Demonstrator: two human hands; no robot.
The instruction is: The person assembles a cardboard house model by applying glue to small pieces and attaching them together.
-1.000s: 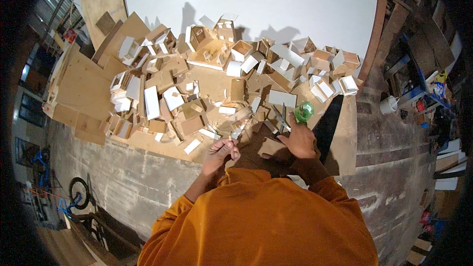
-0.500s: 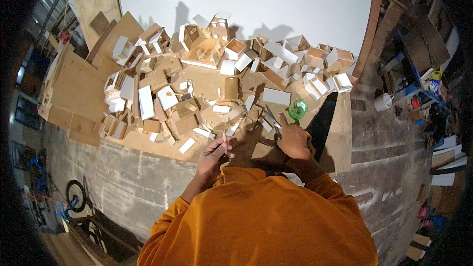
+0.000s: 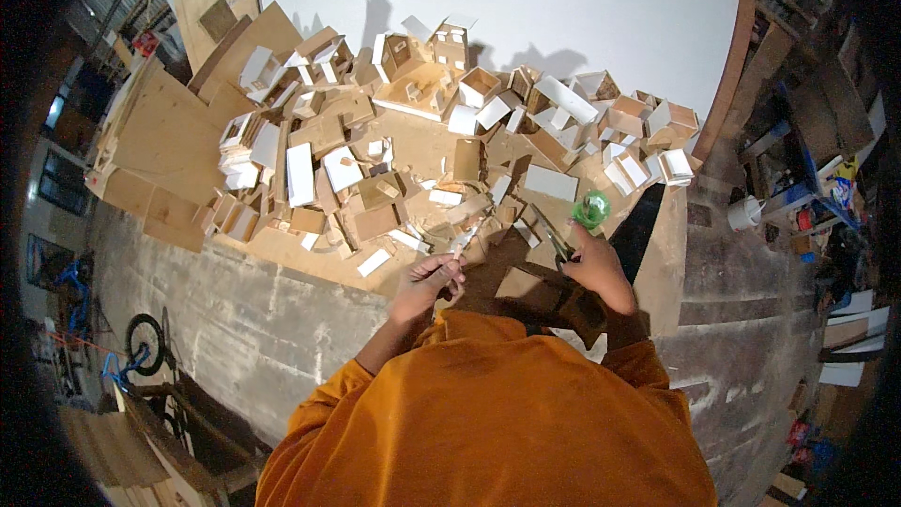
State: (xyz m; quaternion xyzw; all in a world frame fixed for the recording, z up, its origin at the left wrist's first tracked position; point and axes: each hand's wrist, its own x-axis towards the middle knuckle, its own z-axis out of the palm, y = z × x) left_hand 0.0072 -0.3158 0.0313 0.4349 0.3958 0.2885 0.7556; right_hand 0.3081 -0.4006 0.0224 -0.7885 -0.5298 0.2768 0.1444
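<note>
My left hand (image 3: 428,285) is closed in a pinch on a small pale strip (image 3: 457,251), held up just past the table's near edge. My right hand (image 3: 603,270) grips a pair of dark scissors (image 3: 560,246). Their blades point away and to the left, toward the loose pieces, and stand apart from the strip. The right index finger stretches forward close to a round green translucent dish (image 3: 591,209). Beyond both hands, small model houses (image 3: 414,84) of brown and white board crowd the tabletop among offcuts.
A white panel (image 3: 497,0) covers the far side of the table. Flat brown board pieces (image 3: 164,145) stack at the left. A long black piece (image 3: 640,230) lies right of my right hand. Beyond the table are a white bucket (image 3: 744,215) and, lower left, a small bicycle (image 3: 141,357).
The whole view has shifted, so the table sits farther right. My right hand with the scissors has moved slightly right, away from my left hand, which still pinches the strip.
</note>
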